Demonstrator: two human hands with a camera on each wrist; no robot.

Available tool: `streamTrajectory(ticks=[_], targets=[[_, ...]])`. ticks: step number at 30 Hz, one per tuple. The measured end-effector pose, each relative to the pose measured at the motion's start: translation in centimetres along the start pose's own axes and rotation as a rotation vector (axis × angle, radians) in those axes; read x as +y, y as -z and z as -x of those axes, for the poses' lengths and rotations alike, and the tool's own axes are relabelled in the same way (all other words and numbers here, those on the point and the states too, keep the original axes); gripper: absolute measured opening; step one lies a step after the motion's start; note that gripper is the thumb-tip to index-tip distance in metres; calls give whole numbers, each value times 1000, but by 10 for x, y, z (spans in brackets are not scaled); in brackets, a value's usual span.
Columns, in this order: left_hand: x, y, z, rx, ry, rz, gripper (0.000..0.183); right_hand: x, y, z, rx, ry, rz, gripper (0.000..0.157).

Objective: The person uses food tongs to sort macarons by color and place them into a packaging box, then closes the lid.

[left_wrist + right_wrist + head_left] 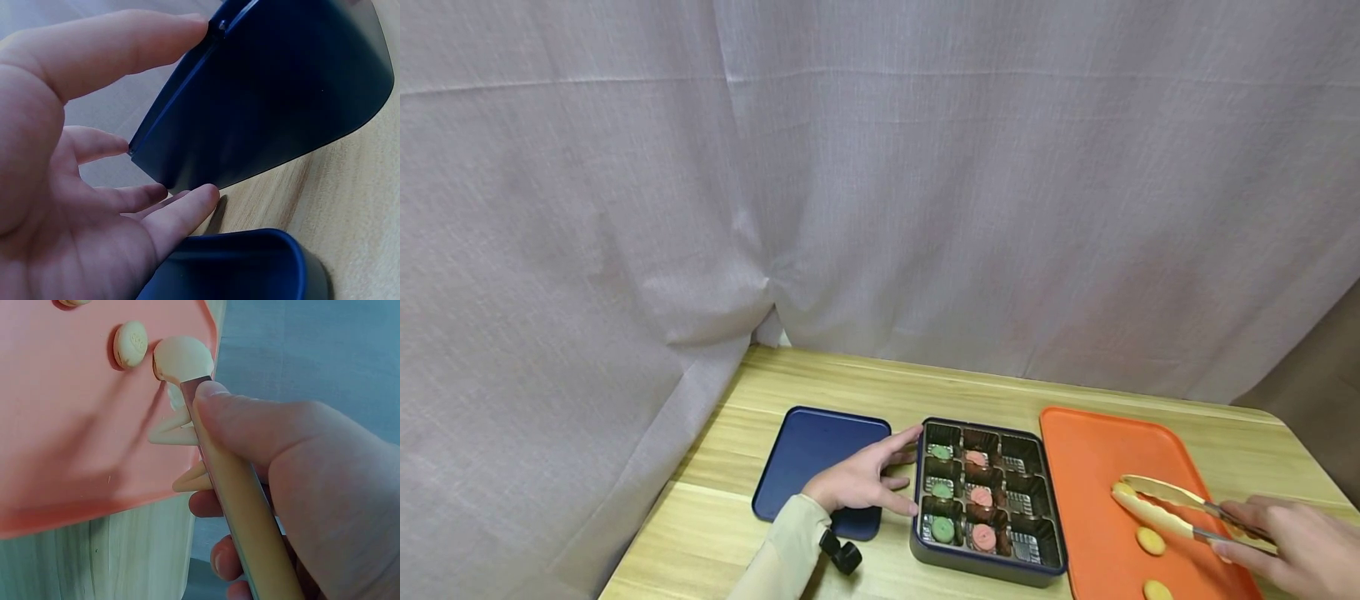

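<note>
My left hand point(868, 479) rests its thumb and fingertips along the left side of a dark blue box point(988, 562), palm facing it; the left wrist view shows the fingers fairly straight against the box wall point(269, 100). Clear compartments in the box hold green round sweets point(943, 529) in the left column and pink round sweets point(983, 537) in the middle one. My right hand point(1292, 542) grips a pair of tongs point(1150, 512) over an orange tray point(1090, 467). The tong tips are at either side of a yellow round sweet point(1123, 488).
Other yellow sweets point(1150, 541) lie on the tray nearer me, one with an embossed top point(131, 344) in the right wrist view. A dark blue lid point(820, 458) lies left of the box, partly under my left forearm's line. A grey curtain point(880, 208) hangs behind the wooden table point(700, 533).
</note>
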State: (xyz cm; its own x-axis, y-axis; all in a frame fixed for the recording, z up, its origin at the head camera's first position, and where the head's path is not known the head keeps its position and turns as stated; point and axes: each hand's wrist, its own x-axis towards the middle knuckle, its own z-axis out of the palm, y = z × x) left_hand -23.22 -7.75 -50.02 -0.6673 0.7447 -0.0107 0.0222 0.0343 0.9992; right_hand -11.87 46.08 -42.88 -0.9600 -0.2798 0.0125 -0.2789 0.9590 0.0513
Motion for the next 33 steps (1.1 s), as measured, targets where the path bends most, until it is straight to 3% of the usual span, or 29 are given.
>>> streamTrajectory(ticks=[4,11,17,23,26,33], targets=[[0,0,-1,-1,-3,-1,111,1,-2,1,59,26,2,37],[-1,0,-1,2,-2,-6,114,-1,2,-2,-48,-27,-6,47],[-1,-1,-1,6,2,-3,113,-3,5,-2,2,27,-6,41],[-1,-1,-1,8,6,-1,112,-2,3,-2,-19,17,-10,46],[-1,-1,-2,4,0,-3,111,-2,2,-2,12,20,-22,44],[-1,0,-1,4,6,-21,114,-7,3,0,171,64,-9,34]])
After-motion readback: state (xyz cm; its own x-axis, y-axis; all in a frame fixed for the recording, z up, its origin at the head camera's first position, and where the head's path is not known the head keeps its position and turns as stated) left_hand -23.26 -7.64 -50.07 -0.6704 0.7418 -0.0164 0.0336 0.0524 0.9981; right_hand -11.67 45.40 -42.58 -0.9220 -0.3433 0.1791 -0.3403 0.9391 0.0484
